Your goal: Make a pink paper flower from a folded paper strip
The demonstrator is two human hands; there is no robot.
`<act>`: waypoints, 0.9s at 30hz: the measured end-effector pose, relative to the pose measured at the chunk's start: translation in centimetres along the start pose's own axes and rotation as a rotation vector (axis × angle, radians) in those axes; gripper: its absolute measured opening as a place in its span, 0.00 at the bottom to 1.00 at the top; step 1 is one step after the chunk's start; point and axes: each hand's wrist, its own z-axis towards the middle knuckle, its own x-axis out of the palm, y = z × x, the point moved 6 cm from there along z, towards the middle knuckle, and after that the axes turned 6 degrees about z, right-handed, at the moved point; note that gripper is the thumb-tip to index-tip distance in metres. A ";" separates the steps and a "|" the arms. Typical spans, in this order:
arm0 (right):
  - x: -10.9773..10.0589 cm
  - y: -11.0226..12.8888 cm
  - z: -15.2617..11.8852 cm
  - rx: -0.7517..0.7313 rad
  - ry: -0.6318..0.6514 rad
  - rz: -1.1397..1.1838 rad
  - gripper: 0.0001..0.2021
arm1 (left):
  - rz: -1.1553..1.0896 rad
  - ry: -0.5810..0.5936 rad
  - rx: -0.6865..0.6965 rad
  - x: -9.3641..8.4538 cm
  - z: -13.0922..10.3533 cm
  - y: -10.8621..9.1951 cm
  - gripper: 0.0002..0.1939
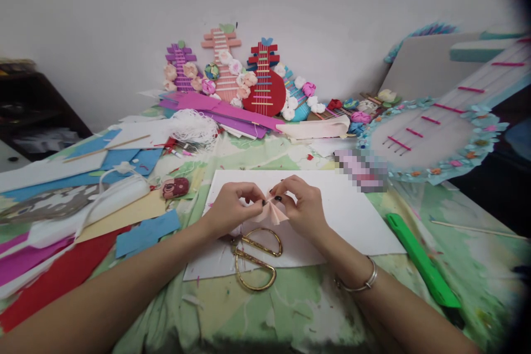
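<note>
At the frame's centre, a pleated peach piece (275, 214) sat between the left hand (232, 207) and the right hand (306, 204), its gathered top pinched by both, fingers (249, 211) curled nearly together. Forearms (136, 274) slanted in from the lower corners.

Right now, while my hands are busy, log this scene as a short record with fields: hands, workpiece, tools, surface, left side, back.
Left hand: pinching the peach piece
Right hand: pinching it too; bracelet at the wrist
Workpiece: gathered at the fingertips, folds fanning toward you
Tools: scissors below the hands, gold handles crossing the near edge of the white sheet; green tool to the right
Surface: white sheet on a patterned cloth
Left side: white string, red strip
Back: red lute among other models
</note>
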 end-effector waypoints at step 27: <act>2.9 -2.9 -0.5 0.494 0.231 0.998 0.12 | 0.102 -0.112 0.162 -0.6 -0.2 -0.9 0.05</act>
